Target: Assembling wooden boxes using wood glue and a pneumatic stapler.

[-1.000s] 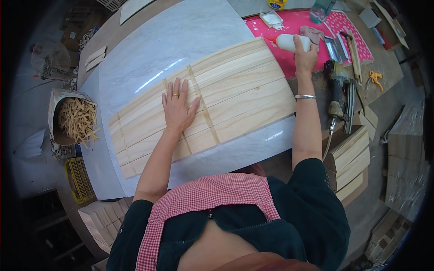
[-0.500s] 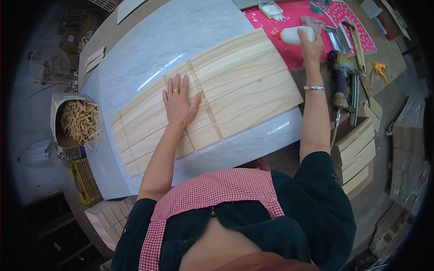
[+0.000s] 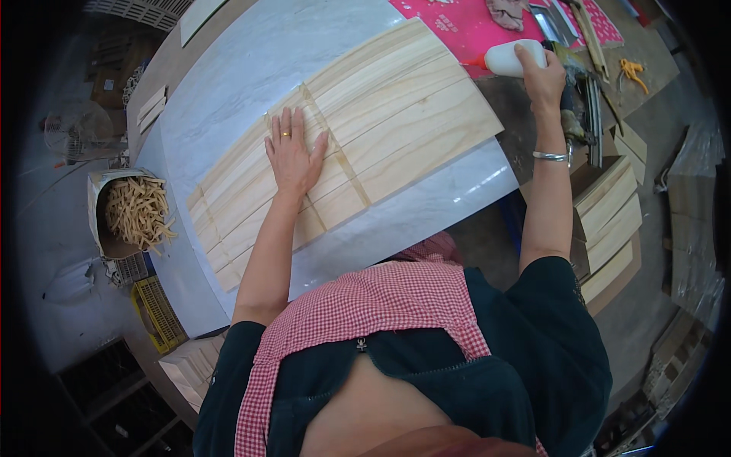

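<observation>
My left hand (image 3: pixel 295 156) lies flat with fingers spread on a pale wooden panel (image 3: pixel 400 99), pressing near its middle. The panel is made of several long boards side by side, with narrow brownish bands across it, and rests on a marble-patterned tabletop (image 3: pixel 228 87). My right hand (image 3: pixel 544 82) is wrapped around a white squeeze bottle (image 3: pixel 504 59) with a red nozzle. It holds the bottle on its side, the nozzle pointing left at the panel's right end. Whether the nozzle touches the wood I cannot tell.
Beyond the panel's right end lie a pink mat (image 3: pixel 449 23), a cloth (image 3: pixel 508 14), a power tool (image 3: pixel 571 126) and an orange air gun (image 3: pixel 631 72). Stacked boards (image 3: pixel 609 206) stand at right. A box of wood strips (image 3: pixel 137 209) and a yellow crate (image 3: pixel 158 312) are at left.
My right hand has brought the bottle nearer to me along the panel's right end. The left hand stays on the panel. The whole view has shifted a little.
</observation>
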A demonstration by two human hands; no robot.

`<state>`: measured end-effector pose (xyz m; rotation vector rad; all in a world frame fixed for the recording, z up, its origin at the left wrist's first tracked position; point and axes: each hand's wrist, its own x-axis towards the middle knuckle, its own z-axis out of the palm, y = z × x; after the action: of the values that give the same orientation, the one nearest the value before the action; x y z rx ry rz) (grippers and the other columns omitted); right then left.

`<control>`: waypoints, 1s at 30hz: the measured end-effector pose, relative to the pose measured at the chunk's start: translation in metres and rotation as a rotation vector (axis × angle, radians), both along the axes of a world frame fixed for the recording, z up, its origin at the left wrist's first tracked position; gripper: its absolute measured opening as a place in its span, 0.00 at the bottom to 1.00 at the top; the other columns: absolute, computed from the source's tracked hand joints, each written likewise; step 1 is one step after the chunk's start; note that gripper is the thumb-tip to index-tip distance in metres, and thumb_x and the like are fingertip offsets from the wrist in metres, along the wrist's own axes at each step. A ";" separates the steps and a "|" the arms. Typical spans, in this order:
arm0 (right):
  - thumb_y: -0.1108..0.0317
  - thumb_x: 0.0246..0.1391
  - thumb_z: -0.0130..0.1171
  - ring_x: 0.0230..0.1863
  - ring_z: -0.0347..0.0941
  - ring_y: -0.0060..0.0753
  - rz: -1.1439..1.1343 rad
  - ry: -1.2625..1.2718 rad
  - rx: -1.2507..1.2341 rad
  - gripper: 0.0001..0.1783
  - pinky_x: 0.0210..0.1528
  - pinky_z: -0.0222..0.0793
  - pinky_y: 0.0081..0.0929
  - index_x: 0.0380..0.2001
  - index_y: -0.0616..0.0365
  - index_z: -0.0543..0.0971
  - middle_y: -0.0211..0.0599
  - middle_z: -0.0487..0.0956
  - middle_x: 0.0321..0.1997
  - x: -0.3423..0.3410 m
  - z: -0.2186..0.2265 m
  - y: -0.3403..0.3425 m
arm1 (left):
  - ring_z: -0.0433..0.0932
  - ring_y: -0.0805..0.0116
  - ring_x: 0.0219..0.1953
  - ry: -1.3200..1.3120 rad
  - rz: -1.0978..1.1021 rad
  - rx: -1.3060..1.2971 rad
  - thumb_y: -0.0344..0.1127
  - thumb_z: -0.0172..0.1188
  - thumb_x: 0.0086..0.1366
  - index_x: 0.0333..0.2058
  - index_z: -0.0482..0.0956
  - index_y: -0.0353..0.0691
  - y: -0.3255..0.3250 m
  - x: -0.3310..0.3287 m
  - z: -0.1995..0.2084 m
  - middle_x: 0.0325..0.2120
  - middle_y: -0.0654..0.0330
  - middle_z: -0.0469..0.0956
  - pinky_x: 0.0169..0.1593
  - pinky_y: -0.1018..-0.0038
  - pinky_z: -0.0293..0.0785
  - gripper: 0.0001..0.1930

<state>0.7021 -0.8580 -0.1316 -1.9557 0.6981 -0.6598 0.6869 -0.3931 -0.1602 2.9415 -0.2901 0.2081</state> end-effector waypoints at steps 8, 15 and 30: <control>0.46 0.49 0.70 0.38 0.80 0.43 -0.009 0.004 -0.048 0.35 0.43 0.77 0.34 0.47 0.69 0.81 0.51 0.84 0.41 -0.045 0.005 -0.006 | 0.40 0.43 0.77 -0.003 -0.315 -0.005 0.68 0.61 0.60 0.72 0.56 0.43 -0.045 -0.039 0.029 0.75 0.50 0.46 0.73 0.40 0.40 0.50; 0.47 0.50 0.69 0.37 0.80 0.41 -0.010 0.012 -0.032 0.34 0.42 0.76 0.32 0.47 0.70 0.81 0.50 0.84 0.41 -0.088 0.010 -0.010 | 0.40 0.45 0.77 0.117 -0.503 0.085 0.70 0.59 0.59 0.73 0.54 0.41 -0.071 -0.072 0.021 0.76 0.51 0.45 0.73 0.40 0.38 0.53; 0.52 0.53 0.70 0.38 0.79 0.39 -0.076 -0.028 0.048 0.30 0.42 0.76 0.30 0.47 0.69 0.79 0.49 0.83 0.41 -0.142 0.009 -0.005 | 0.41 0.45 0.77 0.085 -0.497 0.082 0.69 0.56 0.61 0.73 0.55 0.41 -0.074 -0.070 0.016 0.76 0.53 0.47 0.73 0.41 0.38 0.51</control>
<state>0.5597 -0.8628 -0.1222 -1.8800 0.7672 -0.7082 0.6168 -0.4667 -0.1440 2.8310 -1.0136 0.0008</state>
